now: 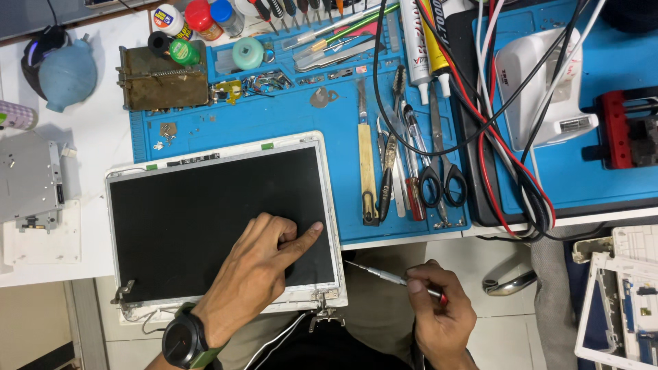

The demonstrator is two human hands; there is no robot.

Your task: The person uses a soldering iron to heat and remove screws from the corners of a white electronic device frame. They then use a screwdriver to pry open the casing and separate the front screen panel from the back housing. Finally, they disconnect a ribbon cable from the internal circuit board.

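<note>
1. Black laptop screen panel in a white frame lies flat at the front edge of the blue work mat.
2. Left hand rests on the screen, pointer finger stretched out, other fingers curled, holding nothing.
3. Right hand pinches a thin screwdriver, just right of the screen.
4. Scissors lie on the mat.

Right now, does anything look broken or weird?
Yes. The laptop screen has no front frame: bare metal edges and hinges show. It overhangs the table edge, steadied by the left hand.
</note>
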